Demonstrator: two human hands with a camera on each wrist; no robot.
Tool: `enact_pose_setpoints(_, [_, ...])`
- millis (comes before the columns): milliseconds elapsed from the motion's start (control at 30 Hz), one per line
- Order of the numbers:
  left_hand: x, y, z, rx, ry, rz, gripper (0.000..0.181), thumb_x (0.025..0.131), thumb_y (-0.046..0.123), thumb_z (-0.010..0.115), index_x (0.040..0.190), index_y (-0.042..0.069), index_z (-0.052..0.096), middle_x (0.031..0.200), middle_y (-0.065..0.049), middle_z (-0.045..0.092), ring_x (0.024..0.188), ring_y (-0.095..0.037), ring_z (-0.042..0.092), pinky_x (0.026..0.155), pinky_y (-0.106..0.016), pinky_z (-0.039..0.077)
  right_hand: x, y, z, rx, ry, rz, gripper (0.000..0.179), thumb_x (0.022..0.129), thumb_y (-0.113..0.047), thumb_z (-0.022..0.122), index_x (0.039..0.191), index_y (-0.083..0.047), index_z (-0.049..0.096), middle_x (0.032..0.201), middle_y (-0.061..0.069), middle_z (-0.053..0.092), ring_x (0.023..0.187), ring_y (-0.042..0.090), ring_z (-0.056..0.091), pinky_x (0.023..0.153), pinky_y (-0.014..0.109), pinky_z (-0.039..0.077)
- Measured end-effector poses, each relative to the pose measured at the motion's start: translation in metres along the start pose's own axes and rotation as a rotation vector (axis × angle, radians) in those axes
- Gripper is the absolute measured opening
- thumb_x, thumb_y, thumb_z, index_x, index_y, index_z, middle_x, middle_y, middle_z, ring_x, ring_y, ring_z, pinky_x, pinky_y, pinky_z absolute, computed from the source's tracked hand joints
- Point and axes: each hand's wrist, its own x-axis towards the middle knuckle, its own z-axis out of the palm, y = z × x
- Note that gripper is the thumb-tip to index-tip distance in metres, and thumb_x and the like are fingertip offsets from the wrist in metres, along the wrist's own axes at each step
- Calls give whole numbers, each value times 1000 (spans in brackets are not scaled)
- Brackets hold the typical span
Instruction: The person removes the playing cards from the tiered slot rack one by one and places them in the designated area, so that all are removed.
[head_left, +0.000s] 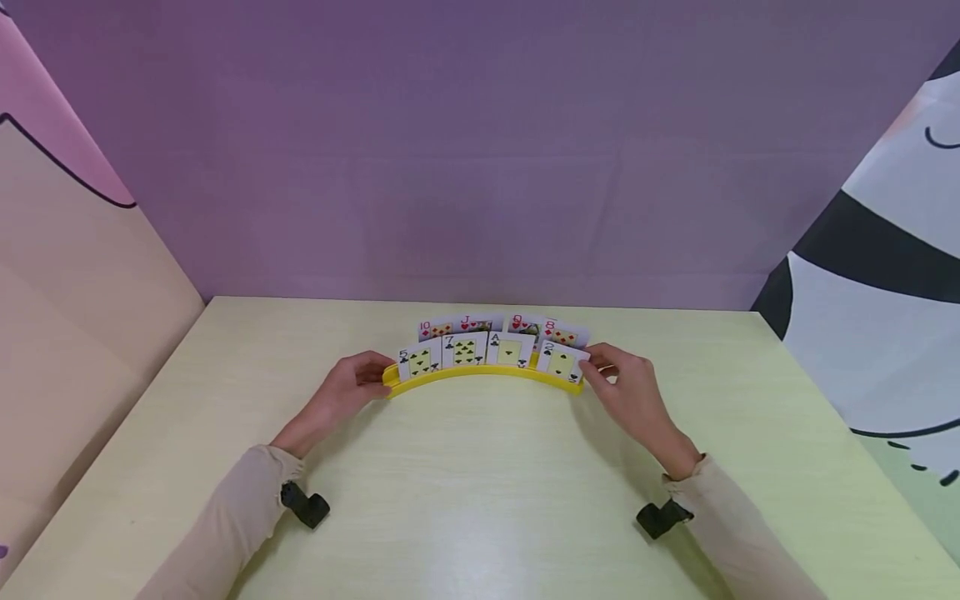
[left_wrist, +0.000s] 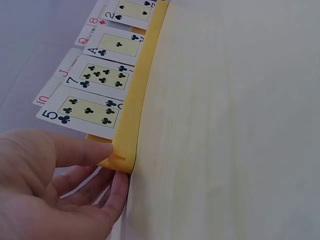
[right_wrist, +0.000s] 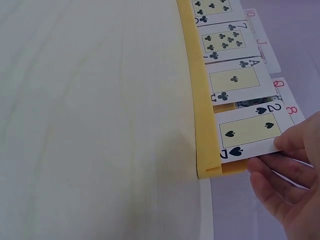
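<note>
A curved yellow card holder [head_left: 480,370] stands on the table with two rows of playing cards upright in it. Its front row reads, from the left, five of clubs [left_wrist: 82,111], seven of clubs [left_wrist: 97,75], ace of clubs [right_wrist: 235,80] and two of spades [right_wrist: 250,131]. Behind them show a red ten, jack, queen and an eight of diamonds [head_left: 566,333], partly hidden. With thumb and fingers, my left hand [head_left: 352,383] pinches the holder's left end. My right hand [head_left: 626,392] pinches the two of spades by its outer edge, the card's foot in the front slot.
The pale wooden table [head_left: 480,483] stretches in front of the holder. A purple backdrop [head_left: 480,150] rises behind the table's far edge. Small black cameras [head_left: 305,505] are strapped at both wrists, over light sleeves.
</note>
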Motion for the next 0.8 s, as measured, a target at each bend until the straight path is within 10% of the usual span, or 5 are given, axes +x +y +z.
enact_pose_setpoints(800, [1,0,1,55,9,12,33,91,-7,62,124,-6,59,125,-23,61,107,-34,61,86,-30,54,-2,-6,-10,-26,35,-32,12,94,-7,66,104,0,71,91,11,74,80,22,68,69,30,55])
